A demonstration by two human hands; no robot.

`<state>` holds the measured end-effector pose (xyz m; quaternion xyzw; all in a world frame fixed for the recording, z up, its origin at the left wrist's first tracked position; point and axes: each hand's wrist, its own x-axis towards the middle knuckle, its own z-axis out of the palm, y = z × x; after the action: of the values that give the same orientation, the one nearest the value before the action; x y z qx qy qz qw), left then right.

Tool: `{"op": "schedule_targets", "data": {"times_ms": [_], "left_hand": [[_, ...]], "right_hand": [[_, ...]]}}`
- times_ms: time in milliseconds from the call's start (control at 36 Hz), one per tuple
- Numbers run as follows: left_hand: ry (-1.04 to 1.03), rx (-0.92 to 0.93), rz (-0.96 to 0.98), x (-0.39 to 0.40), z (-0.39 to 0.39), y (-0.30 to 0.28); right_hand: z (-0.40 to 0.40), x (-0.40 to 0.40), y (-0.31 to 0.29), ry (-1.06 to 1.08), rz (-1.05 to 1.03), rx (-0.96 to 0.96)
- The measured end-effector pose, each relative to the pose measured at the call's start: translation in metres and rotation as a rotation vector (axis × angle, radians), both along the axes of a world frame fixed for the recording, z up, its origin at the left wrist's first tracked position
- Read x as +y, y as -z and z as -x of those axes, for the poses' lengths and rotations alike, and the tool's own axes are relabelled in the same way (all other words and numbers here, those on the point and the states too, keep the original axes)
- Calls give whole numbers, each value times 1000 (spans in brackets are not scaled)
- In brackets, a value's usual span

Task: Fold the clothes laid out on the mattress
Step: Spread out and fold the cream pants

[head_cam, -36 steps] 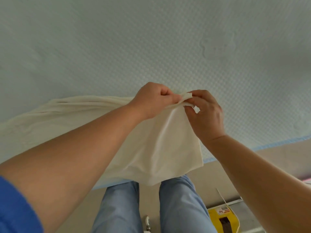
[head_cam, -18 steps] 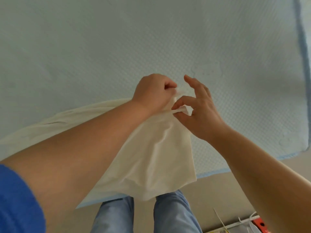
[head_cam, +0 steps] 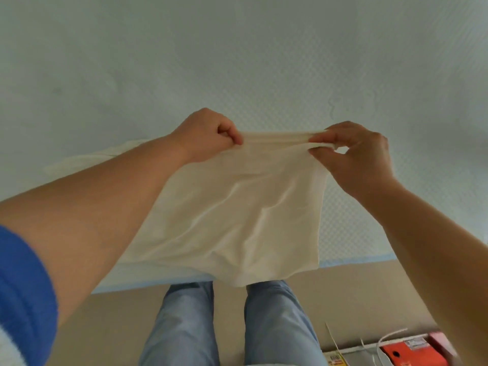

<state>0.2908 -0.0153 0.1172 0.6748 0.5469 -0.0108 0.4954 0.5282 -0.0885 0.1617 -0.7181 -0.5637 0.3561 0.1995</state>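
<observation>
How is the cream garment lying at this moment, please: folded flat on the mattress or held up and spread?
Held up and spread, not yet folded flat. The left hand and right hand pinch the cream garment taut along its top edge above the mattress.

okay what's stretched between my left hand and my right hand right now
In the head view, the top edge of the cream garment runs taut between the left hand and the right hand, both pinching it above the mattress.

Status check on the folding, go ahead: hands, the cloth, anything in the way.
Left hand and right hand each pinch the cream garment at its top edge, stretched between them. Lower part hangs over the mattress edge. Nothing in the way.
</observation>
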Motion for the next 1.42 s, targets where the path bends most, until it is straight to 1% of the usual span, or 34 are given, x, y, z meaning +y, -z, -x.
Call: {"op": "schedule_targets", "data": {"times_ms": [56, 111, 250, 361, 417, 500, 556, 611, 722, 778, 833, 917, 972, 1056, 1111, 1194, 1250, 1333, 1417], "left_hand": [[-63, 15, 4, -2, 28, -1], [-60, 64, 15, -6, 53, -2], [141, 292, -19, -22, 108, -8], [271, 543, -51, -40, 157, -5], [288, 610, -72, -50, 177, 2], [182, 589, -175, -60, 201, 16], [60, 553, -239, -62, 217, 24], [-73, 488, -239, -62, 231, 30], [-37, 346, -240, -57, 242, 34], [-84, 247, -226, -55, 246, 29], [-100, 203, -205, -57, 250, 30], [26, 257, -168, -63, 247, 38], [12, 273, -214, -64, 241, 44], [-47, 229, -264, -64, 237, 50], [5, 220, -260, -63, 237, 53], [35, 296, -298, -61, 231, 49], [-66, 265, -252, -61, 226, 42], [-298, 88, -182, -66, 230, 23], [-415, -31, -156, -76, 241, -11]], "right_hand": [[2, -2, -7, -5, -12, -3], [4, -3, -16, -29, -25, -6], [12, -7, -38, -75, -87, -15], [11, -7, -47, -46, -130, -41], [7, -8, -48, -7, -139, -46], [0, -10, -43, 78, -115, -43], [-6, -15, -36, 110, -105, -74], [-12, -18, -26, 143, -74, -96], [-23, -17, -10, 238, 28, -100], [-30, -14, -5, 258, 78, -127], [-36, -14, -2, 273, 103, -160], [-31, -13, 0, 279, 129, -196], [-22, -11, -2, 329, 121, -187], [-13, -4, -4, 378, 102, -186], [-12, 2, -4, 369, 96, -184], [-12, 6, -4, 367, 96, -173], [-9, 8, -7, 376, 115, -154], [-7, 5, -17, 411, 87, -125], [-3, -6, -40, 447, 38, -96]]}}
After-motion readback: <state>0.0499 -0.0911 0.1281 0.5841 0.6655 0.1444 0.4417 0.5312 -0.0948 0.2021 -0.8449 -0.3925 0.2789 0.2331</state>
